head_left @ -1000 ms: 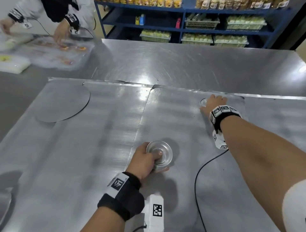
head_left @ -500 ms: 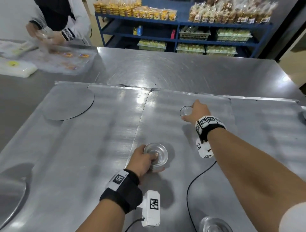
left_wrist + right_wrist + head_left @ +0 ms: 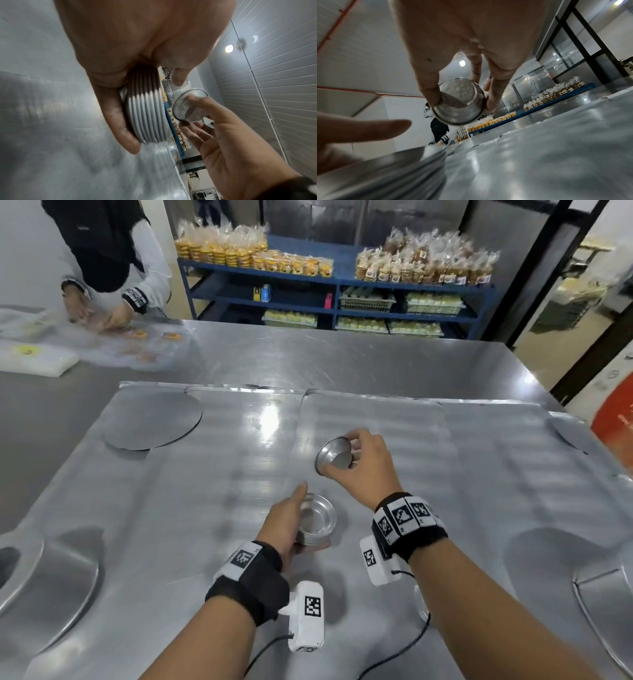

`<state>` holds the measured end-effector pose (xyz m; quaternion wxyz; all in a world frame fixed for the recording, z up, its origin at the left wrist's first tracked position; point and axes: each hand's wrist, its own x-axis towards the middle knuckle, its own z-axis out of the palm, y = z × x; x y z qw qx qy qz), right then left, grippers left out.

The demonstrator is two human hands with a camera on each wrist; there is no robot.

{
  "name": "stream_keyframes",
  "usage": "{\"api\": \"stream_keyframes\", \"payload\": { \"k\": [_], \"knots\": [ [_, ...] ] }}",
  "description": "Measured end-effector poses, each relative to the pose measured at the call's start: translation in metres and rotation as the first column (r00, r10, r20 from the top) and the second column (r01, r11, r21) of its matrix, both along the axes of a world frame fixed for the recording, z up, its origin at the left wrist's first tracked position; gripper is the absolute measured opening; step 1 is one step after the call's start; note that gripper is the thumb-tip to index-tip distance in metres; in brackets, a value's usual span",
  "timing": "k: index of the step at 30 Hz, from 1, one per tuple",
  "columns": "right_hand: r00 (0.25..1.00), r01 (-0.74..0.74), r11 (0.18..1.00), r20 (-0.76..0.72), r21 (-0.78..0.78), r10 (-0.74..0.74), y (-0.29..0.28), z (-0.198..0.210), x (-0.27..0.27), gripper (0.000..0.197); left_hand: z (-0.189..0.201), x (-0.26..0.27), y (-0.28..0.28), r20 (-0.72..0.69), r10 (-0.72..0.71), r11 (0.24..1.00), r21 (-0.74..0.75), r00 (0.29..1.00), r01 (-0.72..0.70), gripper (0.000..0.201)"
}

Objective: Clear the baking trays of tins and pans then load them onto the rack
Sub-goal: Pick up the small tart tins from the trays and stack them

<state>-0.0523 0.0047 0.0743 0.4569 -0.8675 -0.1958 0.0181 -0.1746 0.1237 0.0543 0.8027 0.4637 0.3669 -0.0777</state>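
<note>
- The right hand (image 3: 363, 462) pinches a single tin (image 3: 334, 455) by its wall, fingers and thumb; tilted, mouth turned toward the stack, seemingly to nest it
- The left hand (image 3: 284, 523) curls round the stack of tins (image 3: 317, 523), forefinger spread clear so the top stays free; the stack rests on the baking tray (image 3: 205, 508)
- The trays lie side by side on the tabletop (image 3: 342, 361); not yet cleared, a flat disc (image 3: 152, 419) remains

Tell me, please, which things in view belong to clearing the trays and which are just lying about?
Part of the job:
- single tin pinched by the right hand
- stack of tins gripped by the left hand
- baking trays
- flat round pan

Just lying about:
- blue shelves of bagged baked goods
- plastic bags near another person
</note>
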Motion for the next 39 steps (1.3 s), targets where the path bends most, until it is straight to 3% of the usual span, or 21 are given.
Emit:
{"api": "stream_keyframes", "payload": {
  "k": [4,11,16,19,31,39],
  "knots": [
    [0.999,-0.027,0.979,0.038,0.203,0.020,-0.009,-0.004,-0.052,0.066,0.005,-0.016,0.003,0.013,-0.035,0.999,-0.017,0.999,0.035,0.062],
    [1.000,0.003,0.932,-0.012,0.363,0.001,-0.020,-0.025,-0.119,0.066,0.011,-0.049,-0.001,0.091,-0.201,0.979,0.000,0.975,0.202,0.068],
    [0.995,0.047,0.908,-0.095,0.416,-0.008,-0.026,-0.033,-0.149,0.064,0.014,-0.067,-0.004,0.096,-0.230,0.973,-0.005,0.968,0.232,0.046],
    [0.990,0.040,0.903,-0.140,0.429,0.022,-0.030,-0.036,-0.162,0.064,0.015,-0.073,-0.005,0.116,-0.212,0.977,0.030,0.970,0.210,0.030],
    [0.957,-0.062,0.928,-0.243,0.366,0.160,-0.049,-0.037,-0.202,0.084,0.003,-0.101,-0.003,0.139,-0.278,0.953,0.161,0.951,0.255,0.030],
    [0.950,-0.050,0.965,-0.286,0.259,0.126,-0.076,-0.038,-0.192,0.053,-0.005,-0.102,-0.019,0.068,-0.330,0.937,0.149,0.942,0.317,0.026]
  ]
}}
